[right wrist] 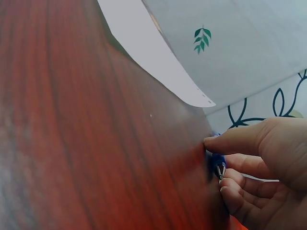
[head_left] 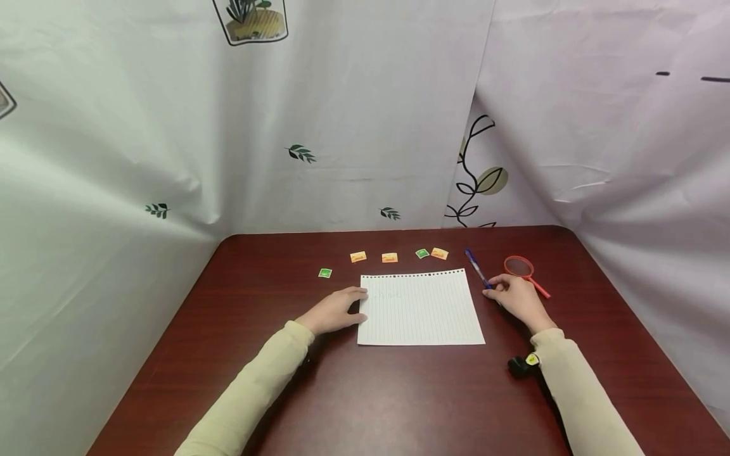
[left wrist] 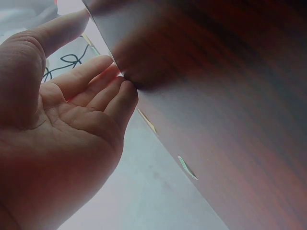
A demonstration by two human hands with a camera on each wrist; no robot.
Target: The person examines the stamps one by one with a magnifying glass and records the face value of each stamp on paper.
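A lined sheet of paper (head_left: pixel 422 316) with a row of punched holes along its far edge lies flat on the table. Against its left edge rests my left hand (head_left: pixel 336 310), fingers extended and thumb held apart; in the left wrist view its palm (left wrist: pixel 72 124) shows. To the right of the sheet, my right hand (head_left: pixel 518 299) pinches a blue ballpoint pen (head_left: pixel 476 266) near its writing end. The right wrist view shows the pen's metal tip (right wrist: pixel 220 171) between thumb and fingers. Just beyond that hand lies a red magnifying glass (head_left: pixel 518 266).
Along the far side of the table lie several small stickers: orange ones (head_left: pixel 358 256) and green ones (head_left: pixel 325 273). The dark red wooden table (head_left: pixel 399 399) meets a white patterned curtain (head_left: pixel 342 190) at the back. A black wrist device (head_left: pixel 520 366) sits at the right sleeve.
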